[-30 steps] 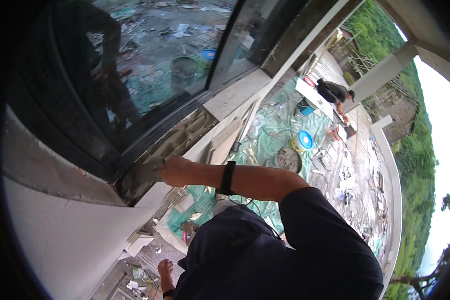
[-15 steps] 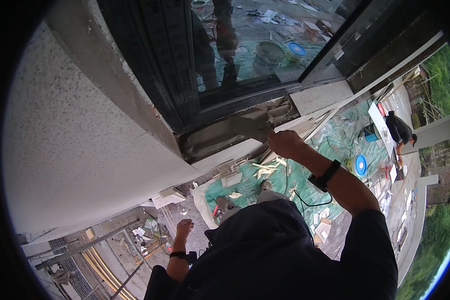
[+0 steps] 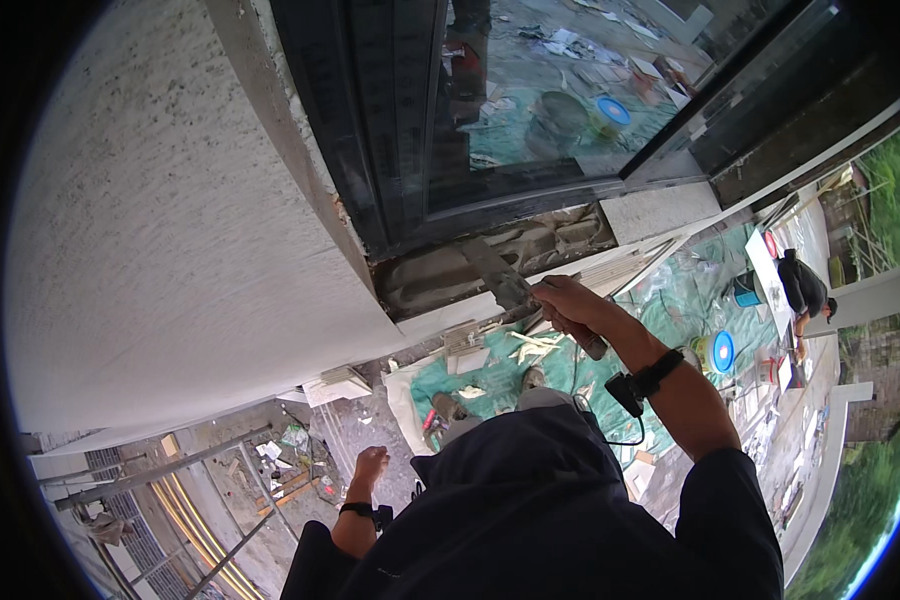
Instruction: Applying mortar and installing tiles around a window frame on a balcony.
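Head view: the right hand (image 3: 570,303), fingers wrapped round a brown cylindrical handle (image 3: 594,347), holds a flat grey metal trowel (image 3: 498,275) over grey mortar (image 3: 425,280); probably light, stiff, slippery-bladed, best gripped by the handle. The lowered left hand's (image 3: 372,463) finger closure is indiscernible.
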A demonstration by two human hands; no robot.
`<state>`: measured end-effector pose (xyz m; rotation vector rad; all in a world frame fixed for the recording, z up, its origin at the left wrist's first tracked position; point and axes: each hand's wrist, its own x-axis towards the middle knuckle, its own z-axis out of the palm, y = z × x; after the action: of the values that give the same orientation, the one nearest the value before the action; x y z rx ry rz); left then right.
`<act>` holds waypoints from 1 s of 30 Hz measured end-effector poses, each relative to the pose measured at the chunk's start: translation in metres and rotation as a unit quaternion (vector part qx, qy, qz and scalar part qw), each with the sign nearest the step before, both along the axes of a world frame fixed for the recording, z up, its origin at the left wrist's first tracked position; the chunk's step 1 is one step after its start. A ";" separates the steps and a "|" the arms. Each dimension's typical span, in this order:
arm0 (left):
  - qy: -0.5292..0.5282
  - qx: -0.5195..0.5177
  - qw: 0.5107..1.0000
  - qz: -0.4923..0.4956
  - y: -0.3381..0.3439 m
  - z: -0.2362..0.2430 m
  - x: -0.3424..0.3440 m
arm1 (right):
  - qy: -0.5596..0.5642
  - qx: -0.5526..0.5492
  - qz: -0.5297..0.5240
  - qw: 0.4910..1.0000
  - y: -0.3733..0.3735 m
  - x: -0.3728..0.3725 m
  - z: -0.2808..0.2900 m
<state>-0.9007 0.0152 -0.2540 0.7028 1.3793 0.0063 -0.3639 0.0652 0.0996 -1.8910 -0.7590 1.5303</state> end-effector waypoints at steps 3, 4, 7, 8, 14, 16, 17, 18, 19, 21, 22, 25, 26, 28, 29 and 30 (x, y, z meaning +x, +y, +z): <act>-0.018 0.045 0.998 0.039 0.010 0.016 0.019 | 0.040 0.015 -0.027 0.999 0.012 -0.020 -0.015; -0.021 0.060 0.997 0.037 0.015 0.020 0.026 | 0.041 0.008 -0.004 0.999 0.014 -0.022 -0.018; -0.024 0.073 0.996 0.039 0.013 0.026 0.029 | 0.049 -0.001 0.033 0.998 0.022 -0.038 -0.025; -0.026 0.071 0.996 0.037 0.011 0.025 0.029 | 0.054 -0.003 0.040 0.998 0.025 -0.045 -0.028; 0.006 0.028 0.999 0.020 -0.008 0.017 0.022 | 0.101 -0.011 0.033 0.994 0.043 -0.086 -0.037; -0.011 0.011 1.000 0.023 -0.010 0.013 0.018 | 0.081 0.003 0.097 0.992 0.047 -0.091 -0.040; 0.002 0.010 1.000 0.017 -0.010 0.014 0.020 | 0.006 0.006 0.121 0.993 0.049 -0.089 -0.040; 0.015 0.009 1.000 0.012 -0.010 0.015 0.021 | 0.004 0.005 0.117 0.993 0.048 -0.084 -0.044; 0.013 0.007 1.000 0.005 -0.011 0.017 0.022 | -0.212 0.085 0.218 0.949 0.046 -0.077 -0.049; 0.014 0.021 0.999 0.040 -0.012 0.020 0.018 | -0.405 0.084 0.318 0.853 0.042 -0.064 -0.037; 0.010 0.019 0.999 0.036 -0.009 0.023 0.022 | -0.408 0.080 0.316 0.853 0.038 -0.051 -0.031; 0.018 0.037 0.998 0.039 0.000 0.029 0.028 | -0.452 0.024 0.308 0.837 0.014 -0.004 -0.018; 0.020 0.038 0.998 0.040 -0.002 0.027 0.028 | -0.469 0.008 0.305 0.829 0.007 0.009 -0.015; 0.018 0.029 0.999 0.037 -0.001 0.025 0.032 | -0.486 -0.009 0.297 0.822 -0.006 0.035 -0.016; 0.019 0.030 0.999 0.034 -0.001 0.026 0.036 | -0.495 -0.019 0.280 0.822 -0.012 0.048 -0.019; 0.032 0.032 0.999 0.020 0.000 0.028 0.042 | -0.505 -0.031 0.263 0.822 -0.017 0.059 -0.020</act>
<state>-0.8585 0.0152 -0.2259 0.7335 1.4598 0.0610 -0.3051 0.0483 0.0797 -2.6669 -1.8190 0.6571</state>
